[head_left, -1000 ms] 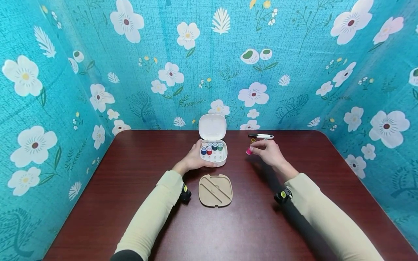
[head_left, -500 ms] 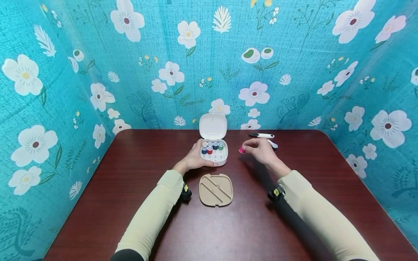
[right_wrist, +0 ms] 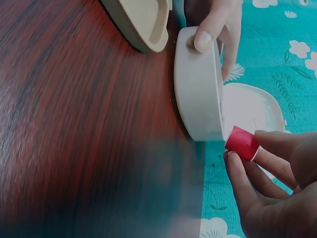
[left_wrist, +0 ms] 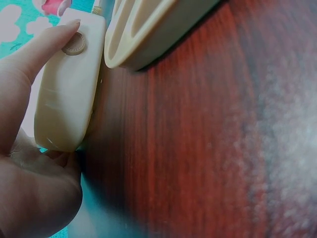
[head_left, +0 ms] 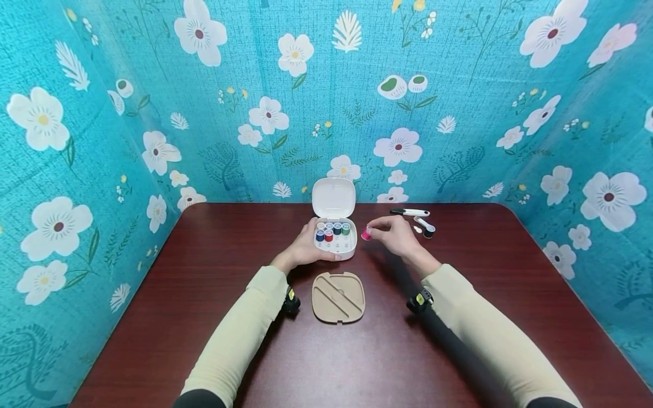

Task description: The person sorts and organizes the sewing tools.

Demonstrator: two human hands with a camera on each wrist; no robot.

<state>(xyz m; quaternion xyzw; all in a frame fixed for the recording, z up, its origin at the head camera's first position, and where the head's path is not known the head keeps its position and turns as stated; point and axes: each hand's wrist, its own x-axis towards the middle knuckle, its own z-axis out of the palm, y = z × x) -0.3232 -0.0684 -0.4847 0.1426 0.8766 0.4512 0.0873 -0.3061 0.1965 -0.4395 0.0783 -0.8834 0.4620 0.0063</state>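
Observation:
A white sewing box (head_left: 348, 254) stands on the table with its lid (head_left: 334, 198) raised. My left hand (head_left: 302, 248) grips it from the left, and in the left wrist view the thumb lies on the box's round front button (left_wrist: 74, 44). Several thread spools, among them a red spool (head_left: 329, 236) and a green spool (head_left: 346, 228), fill the back of the box; bare pegs show in front. Just right of the box, my right hand (head_left: 398, 235) pinches a pink thread spool (right_wrist: 242, 143) between thumb and fingers, held tilted near the rim.
In front of the box lies a beige insert tray (head_left: 339, 298) with diagonal grooves. To the right rest a black-and-white pen-like tool (head_left: 410, 212), a black spool (head_left: 429, 231) and small white items. A flowered blue cloth (head_left: 245, 102) hangs behind the table.
My right hand has carried the pink spool leftward from the items at the right to beside the box, uncovering the black spool. The left hand keeps its grip on the box.

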